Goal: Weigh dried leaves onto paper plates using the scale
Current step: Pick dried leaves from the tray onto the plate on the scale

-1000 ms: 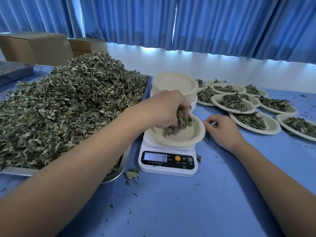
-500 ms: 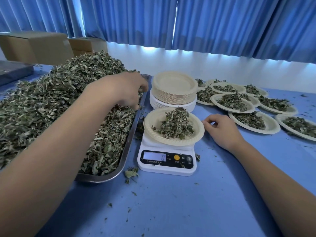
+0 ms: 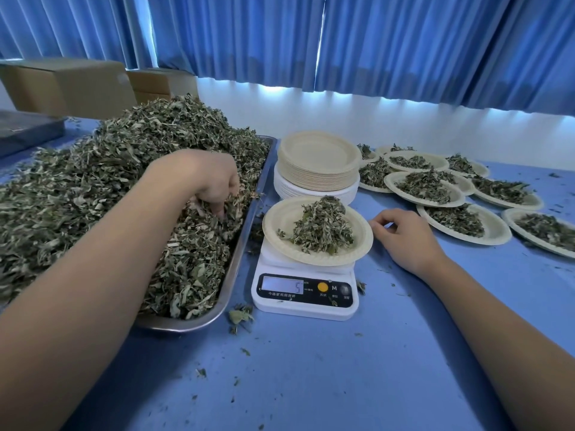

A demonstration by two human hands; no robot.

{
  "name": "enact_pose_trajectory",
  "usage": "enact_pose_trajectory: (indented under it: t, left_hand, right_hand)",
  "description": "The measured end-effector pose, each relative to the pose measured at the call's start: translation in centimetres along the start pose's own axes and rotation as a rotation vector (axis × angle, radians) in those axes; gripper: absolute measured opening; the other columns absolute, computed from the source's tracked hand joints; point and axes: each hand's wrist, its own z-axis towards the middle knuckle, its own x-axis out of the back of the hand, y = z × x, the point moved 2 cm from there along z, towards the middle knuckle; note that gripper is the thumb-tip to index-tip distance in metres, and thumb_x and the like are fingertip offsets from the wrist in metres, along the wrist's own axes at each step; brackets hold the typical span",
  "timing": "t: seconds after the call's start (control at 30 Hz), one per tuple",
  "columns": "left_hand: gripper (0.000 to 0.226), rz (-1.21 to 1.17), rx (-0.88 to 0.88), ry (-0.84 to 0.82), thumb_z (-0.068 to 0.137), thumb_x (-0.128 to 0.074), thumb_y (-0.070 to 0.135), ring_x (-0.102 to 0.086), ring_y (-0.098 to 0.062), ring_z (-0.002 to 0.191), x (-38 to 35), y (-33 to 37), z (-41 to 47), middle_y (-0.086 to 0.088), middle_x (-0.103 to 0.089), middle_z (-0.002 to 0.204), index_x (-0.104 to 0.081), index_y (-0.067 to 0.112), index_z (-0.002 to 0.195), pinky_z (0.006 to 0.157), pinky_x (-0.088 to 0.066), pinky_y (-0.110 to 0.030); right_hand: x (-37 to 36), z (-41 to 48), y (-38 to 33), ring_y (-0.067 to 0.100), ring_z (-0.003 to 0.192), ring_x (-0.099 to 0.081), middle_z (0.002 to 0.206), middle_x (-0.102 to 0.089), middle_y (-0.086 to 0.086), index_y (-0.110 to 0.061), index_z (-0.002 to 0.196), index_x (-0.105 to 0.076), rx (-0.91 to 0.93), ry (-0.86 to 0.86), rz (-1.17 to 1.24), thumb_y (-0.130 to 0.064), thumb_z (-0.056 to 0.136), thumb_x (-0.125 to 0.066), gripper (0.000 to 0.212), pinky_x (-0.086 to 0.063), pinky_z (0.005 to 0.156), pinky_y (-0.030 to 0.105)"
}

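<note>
A person portions dried leaves onto paper plates, with one plate on the scale and many already filled.

The plate on the scale holds a small mound of leaves. Behind and to the right of the scale lie about ten filled plates, and a tall stack of empty plates stands just behind it, so much work seems to remain. Left of the scale, the left hand digs into the heaped metal tray. Its fingertips are buried, so I cannot tell whether it grips a bunch. The right hand rests on the blue counter just right of the scale, fingers loosely curled and holding nothing. The display's digits are faint, perhaps a five.
</note>
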Motion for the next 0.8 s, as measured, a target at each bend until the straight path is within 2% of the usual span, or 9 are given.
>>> enact_pose_trajectory:
  t: [0.07, 0.13, 0.27, 0.43, 0.6, 0.73, 0.8]
  left_hand:
    - [0.040, -0.002, -0.021, 0.095, 0.076, -0.086, 0.013, -0.054, -0.022, 0.081, 0.7, 0.2, -0.1, -0.001, -0.065, 0.102, -0.070, 0.006, 0.112, 0.072, -0.044, -0.032]
    - [0.036, 0.000, -0.037, 0.156, 0.077, -0.085, 0.011, -0.055, -0.025, 0.089, 1.2, 0.5, -0.5, -0.008, -0.065, 0.111, -0.071, 0.011, 0.110, 0.074, -0.042, -0.033]
    - [0.026, 0.013, -0.063, 0.144, 0.078, -0.083, 0.008, -0.065, -0.030, 0.091, 2.1, 0.6, -1.2, -0.003, -0.065, 0.101, -0.070, 0.021, 0.097, 0.066, -0.044, -0.033]
    - [0.029, -0.031, -0.085, 0.262, 0.078, -0.084, 0.009, -0.056, -0.027, 0.086, 2.9, 0.5, -1.5, 0.006, -0.053, 0.080, -0.072, 0.017, 0.103, 0.075, -0.040, -0.033]
    - [0.037, 0.011, -0.080, 0.210, 0.079, -0.084, 0.012, -0.055, -0.026, 0.093, 2.5, 0.7, -1.6, 0.002, -0.056, 0.091, -0.071, 0.017, 0.113, 0.079, -0.040, -0.032]
    - [0.031, -0.133, -0.149, 0.307, 0.076, -0.086, 0.013, -0.057, -0.027, 0.096, 3.0, 1.1, -1.8, -0.001, -0.062, 0.104, -0.071, 0.025, 0.101, 0.081, -0.040, -0.032]
    - [0.028, -0.219, -0.205, 0.337, 0.075, -0.087, 0.014, -0.059, -0.022, 0.089, 3.0, 1.8, -2.1, 0.001, -0.065, 0.101, -0.072, 0.028, 0.094, 0.075, -0.041, -0.029]
  right_hand:
    - [0.0, 0.0, 0.0, 0.012, 0.070, -0.063, 0.081, -0.070, -0.003, -0.020, 0.079, -0.070, -0.002, 0.001, 0.001, -0.027, 0.098, -0.064, 0.021, -0.049, 0.070, 0.034]
    - [0.1, -0.1, 0.0, 0.011, 0.068, -0.062, 0.078, -0.070, -0.003, -0.020, 0.078, -0.070, -0.004, 0.000, 0.002, -0.028, 0.098, -0.064, 0.022, -0.048, 0.068, 0.034]
    - [0.1, -0.1, -0.2, 0.016, 0.070, -0.064, 0.078, -0.070, -0.001, -0.018, 0.079, -0.070, -0.005, -0.003, -0.006, -0.028, 0.098, -0.064, 0.022, -0.049, 0.070, 0.035]
    - [0.2, -0.2, -0.3, 0.019, 0.071, -0.064, 0.079, -0.070, 0.001, -0.017, 0.080, -0.070, 0.003, -0.006, -0.004, -0.028, 0.099, -0.063, 0.023, -0.050, 0.070, 0.036]
    - [0.2, -0.1, -0.2, 0.016, 0.066, -0.062, 0.073, -0.068, -0.001, -0.018, 0.078, -0.069, 0.010, -0.003, -0.003, -0.029, 0.099, -0.063, 0.025, -0.044, 0.064, 0.032]
    - [0.2, -0.2, -0.2, 0.016, 0.066, -0.061, 0.073, -0.067, -0.001, -0.018, 0.077, -0.068, 0.011, 0.001, 0.008, -0.029, 0.099, -0.064, 0.025, -0.045, 0.065, 0.032]
    - [0.1, -0.2, -0.2, 0.016, 0.066, -0.062, 0.072, -0.067, -0.001, -0.018, 0.077, -0.069, 0.010, 0.001, 0.006, -0.029, 0.099, -0.064, 0.024, -0.047, 0.067, 0.033]
